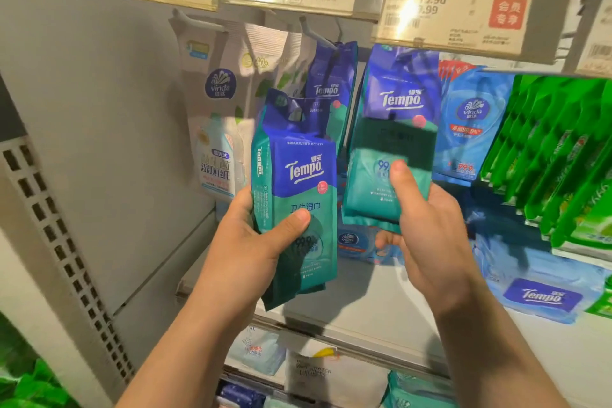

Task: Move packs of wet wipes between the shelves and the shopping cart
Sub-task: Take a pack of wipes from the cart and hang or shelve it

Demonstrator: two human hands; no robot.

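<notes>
My left hand [255, 242] grips a blue-and-teal Tempo wet wipes pack [298, 175], thumb across its front, held free in front of the shelf. My right hand [427, 225] pinches the lower teal part of a second Tempo pack [397, 116], thumb on its front; that pack's top reaches up to the hook under the price tags. Another Tempo pack [331, 83] hangs on a peg [311, 26] behind the left one. The shopping cart is out of view.
White Vinda packs [217, 129] hang at the left, blue Vinda packs [470, 129] and green packs [556, 156] at the right. A flat Tempo pack [543, 298] lies on the shelf board [381, 291]. Price tags [457, 10] run along the top. More packs fill the lower shelf.
</notes>
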